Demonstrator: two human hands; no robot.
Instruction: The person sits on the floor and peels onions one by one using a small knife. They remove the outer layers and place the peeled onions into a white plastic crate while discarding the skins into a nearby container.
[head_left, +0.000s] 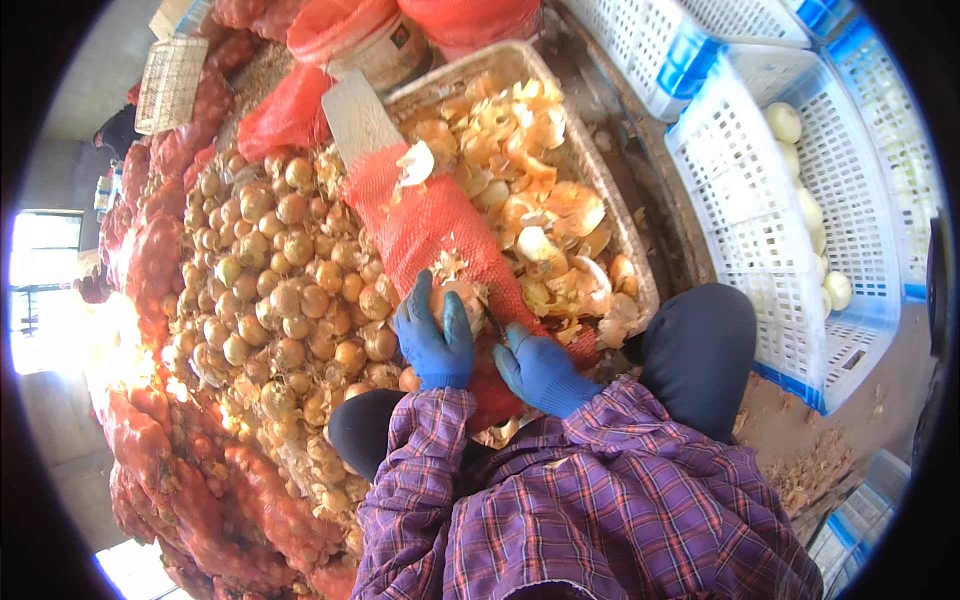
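My left hand (437, 335), in a blue-grey work glove, holds an onion (459, 300) above a board wrapped in red mesh (442, 232). In my gloved right hand (536, 367) is a small knife (491, 319), its dark blade against the onion's right side; the handle is mostly hidden by the fingers. Loose onion skin (450, 264) lies on the mesh just beyond the onion. To the right of the board, a worn tray (611, 199) holds a heap of papery onion skins and peeled outer layers (525, 180).
A large pile of unpeeled onions (277, 277) spreads on the left, with full red mesh sacks (142, 247) behind it. White plastic crates with blue edges stand at the right; one crate (757, 195) holds peeled onions (810, 210). A bucket (375, 49) draped in red mesh stands beyond the tray.
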